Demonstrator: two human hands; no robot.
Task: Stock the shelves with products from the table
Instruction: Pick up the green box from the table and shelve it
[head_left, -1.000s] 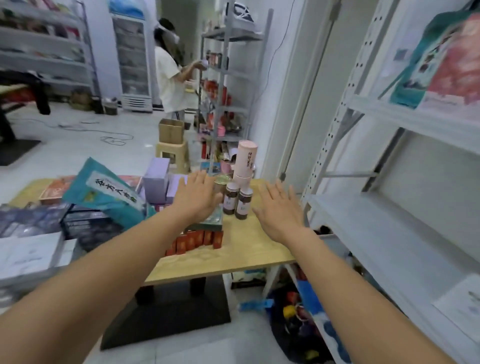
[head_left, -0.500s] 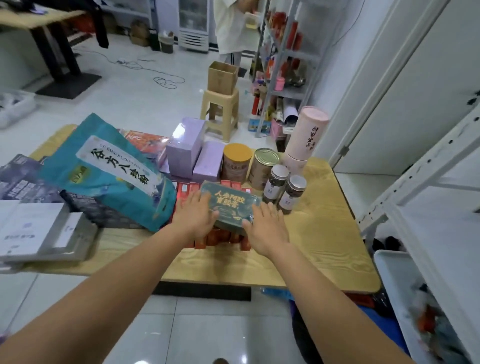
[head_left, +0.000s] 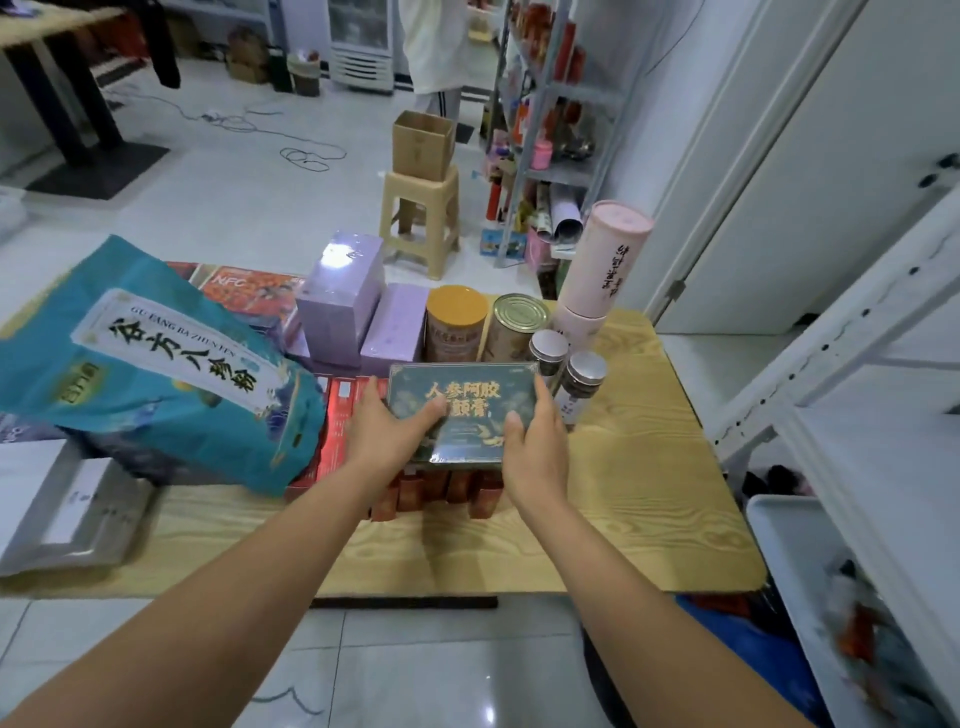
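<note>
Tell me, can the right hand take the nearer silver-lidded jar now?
Probably not yet: the right hand grips the green box together with the left hand. The jar stands just beside it, with nothing between.

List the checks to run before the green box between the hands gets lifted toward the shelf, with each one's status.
1. Left hand grips the left edge of the green box, thumb on top: ok.
2. Right hand grips the right edge, thumb on top: ok.
3. Box free of the red boxes beneath it: cannot tell, it sits directly over them.
4. Right hand's fingers apart from the two capped jars: cannot tell, the jars stand right beside them.
5. Teal bag apart from the box: ok, it leans to the left.
6. White shelf on the right shows a bare stretch: ok.
</note>
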